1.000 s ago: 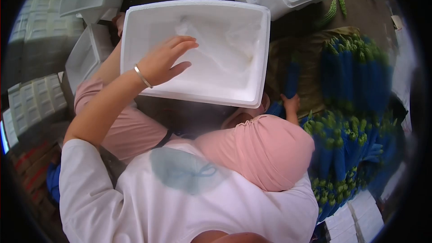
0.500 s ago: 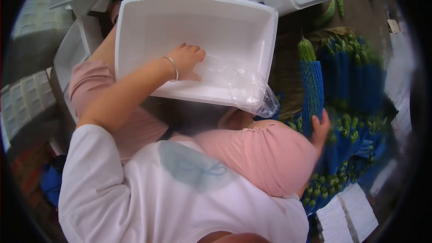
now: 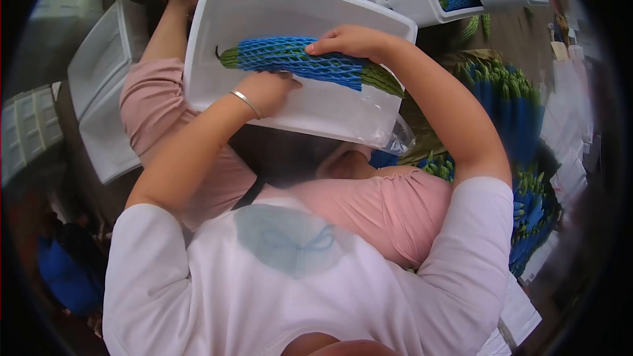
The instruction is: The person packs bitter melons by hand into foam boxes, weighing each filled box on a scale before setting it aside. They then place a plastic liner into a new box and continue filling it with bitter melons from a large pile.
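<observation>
A green bitter melon [image 3: 227, 58] in a blue foam net sleeve [image 3: 283, 53] lies level over the white foam box [image 3: 198, 46], its stem pointing left. My right hand [image 3: 356, 41] grips it from above, near its right part, thumb along the net. Just below the melon's left half is my left hand [image 3: 264, 92], with a bracelet at the wrist. Its fingers are loosely bent and partly apart, close to the net; whether they touch it I cannot make out. A clear plastic bag [image 3: 395, 135] hangs over the box's lower right corner.
On the right lie many netted bitter melons [image 3: 501, 86], with more [image 3: 527, 204] below them. Further foam boxes stand at the upper right [image 3: 428, 10] and left [image 3: 99, 59]. My bent legs [image 3: 155, 92] flank the box.
My right hand has brought the netted bitter melon from the pile on the right to above the box, turning it from upright to level. My left hand stays over the box.
</observation>
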